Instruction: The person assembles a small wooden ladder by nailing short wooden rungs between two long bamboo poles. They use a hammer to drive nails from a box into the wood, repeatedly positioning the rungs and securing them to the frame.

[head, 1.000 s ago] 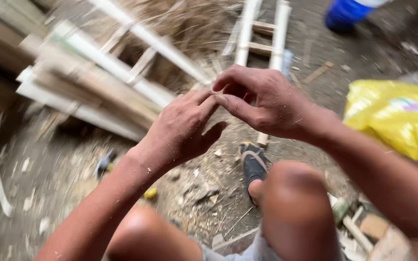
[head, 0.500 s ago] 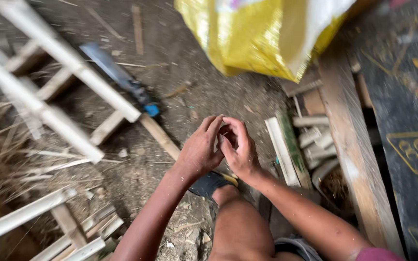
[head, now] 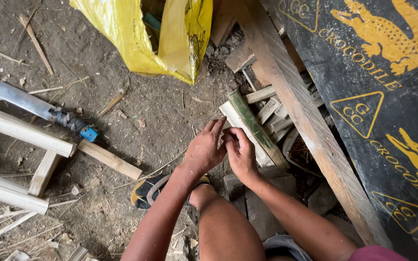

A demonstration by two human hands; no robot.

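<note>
Below, 2 hands (head: 223, 150) pinched together, grip unclear, yellow bag (head: 136, 38) above, black printed sheet (head: 383, 96) right

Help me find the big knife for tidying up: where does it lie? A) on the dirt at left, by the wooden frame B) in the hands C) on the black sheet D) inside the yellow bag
A: the knife lies on the dirt beside the wooden frame, far left of both hands.

Soft, even daylight, faint shadows, no glare; sharp centre, slight edge distortion.
</note>
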